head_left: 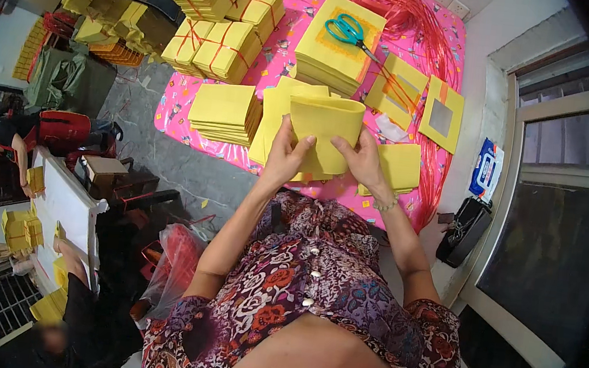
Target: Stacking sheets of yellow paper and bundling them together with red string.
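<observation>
1. Just inside the middle of the table's near edge, the folded yellow paper (326, 123) is held up by both hands, its upper part bent over in a rounded loop.
2. The left hand (289, 151) is closed on its left side – thumb lying on the front face, the other fingers mostly hidden behind.
3. The right hand (362, 161) pinches the right side likewise, thumb in front; a beaded bracelet (386, 205) circles that wrist.
4. Partly behind the held piece, loose yellow sheets (272, 111) overlap on the pink patterned table (174, 105).
5. By the near edge, right of the hands, lies a low yellow stack (399, 167); toward the left corner sits a taller pile of folded yellow paper (222, 110).
6. Along the right edge lies a yellow piece with a grey rectangle (442, 118); a similar yellow piece (392, 87) beside it carries red strips.
7. Farther in, teal-handled scissors (347, 29) rest on a tall yellow stack (332, 53), blades pointing toward the right edge.
8. Yellow bundles tied with red ribbon (226, 46) crowd the far left part, while loose red ribbon (397, 6) spreads over the far right corner – and down the right edge.
9. Well apart, to the left, co-workers' hands reach over a white-topped table (65, 208) holding yellow pieces.
</observation>
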`<state>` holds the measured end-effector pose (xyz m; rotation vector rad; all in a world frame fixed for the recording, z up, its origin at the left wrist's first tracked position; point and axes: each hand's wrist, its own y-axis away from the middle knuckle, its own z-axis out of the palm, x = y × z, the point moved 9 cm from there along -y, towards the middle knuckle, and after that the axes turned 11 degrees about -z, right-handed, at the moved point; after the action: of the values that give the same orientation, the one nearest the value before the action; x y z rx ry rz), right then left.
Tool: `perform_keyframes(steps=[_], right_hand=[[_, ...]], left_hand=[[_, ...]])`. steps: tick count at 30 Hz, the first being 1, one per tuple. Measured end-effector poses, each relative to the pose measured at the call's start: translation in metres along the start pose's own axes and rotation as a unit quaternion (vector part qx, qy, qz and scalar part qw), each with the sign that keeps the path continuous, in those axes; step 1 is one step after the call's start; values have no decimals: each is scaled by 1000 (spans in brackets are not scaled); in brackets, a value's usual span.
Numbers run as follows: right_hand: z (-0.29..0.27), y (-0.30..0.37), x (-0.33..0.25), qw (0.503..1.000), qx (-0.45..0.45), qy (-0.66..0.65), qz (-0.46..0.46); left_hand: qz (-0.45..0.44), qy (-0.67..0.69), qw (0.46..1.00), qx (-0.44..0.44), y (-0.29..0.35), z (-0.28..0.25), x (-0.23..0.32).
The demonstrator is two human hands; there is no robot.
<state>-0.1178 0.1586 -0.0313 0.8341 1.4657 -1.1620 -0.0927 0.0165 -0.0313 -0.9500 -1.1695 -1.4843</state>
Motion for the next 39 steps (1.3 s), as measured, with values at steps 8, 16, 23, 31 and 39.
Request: perform_keyframes(steps=[8, 16, 23, 31, 39], right_hand=[[-6, -3, -28, 998, 49, -29, -41], [-10, -10, -51, 992, 79, -34, -89], [-17, -10, -47, 991, 100, -10, -87], [-24, -5, -31, 990, 121, -52, -52], [-14, 8, -1, 997, -2, 29, 68]], left_hand=[[38, -52, 998, 27, 17, 12, 16], [20, -29, 999, 5, 25, 16, 21], [2, -15, 1000, 17, 25, 13, 18], [-29, 12, 999, -2, 22, 11, 6], [-59, 11, 998, 12, 17, 5, -4]])
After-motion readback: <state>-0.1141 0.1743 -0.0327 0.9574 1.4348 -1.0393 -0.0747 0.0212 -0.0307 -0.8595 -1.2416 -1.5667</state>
